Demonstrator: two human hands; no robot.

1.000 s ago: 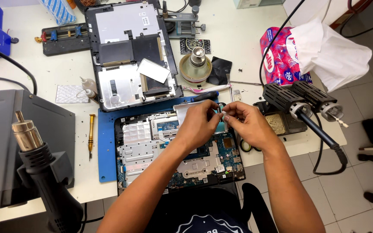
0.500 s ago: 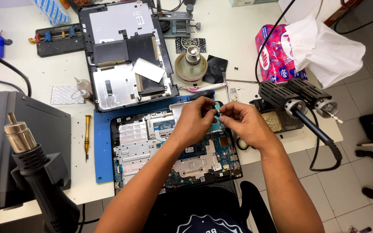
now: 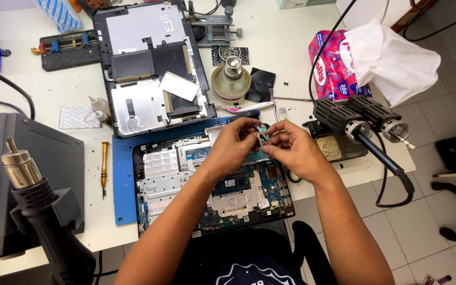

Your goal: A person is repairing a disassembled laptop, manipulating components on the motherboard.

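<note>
My left hand [image 3: 234, 143] and my right hand [image 3: 291, 149] meet above the upper right part of an opened laptop base [image 3: 207, 184], whose circuit board and metal shields lie exposed. Between the fingertips of both hands sits a small flat metal part [image 3: 263, 136]. The laptop base rests on a blue work mat [image 3: 123, 179]. What exactly the small part is stays too small to tell.
A removed laptop bottom cover [image 3: 149, 68] lies behind the mat. A hot air gun [image 3: 38, 200] stands at front left beside a grey station [image 3: 6, 174]. A yellow-handled screwdriver [image 3: 104, 164], a soldering iron in its stand [image 3: 365, 132], a tissue pack [image 3: 339, 63] and a solder spool [image 3: 231, 79] surround the work.
Both hands stay together over the laptop's upper right part, fingers shifting slightly around the small piece. The view has tilted a little.
</note>
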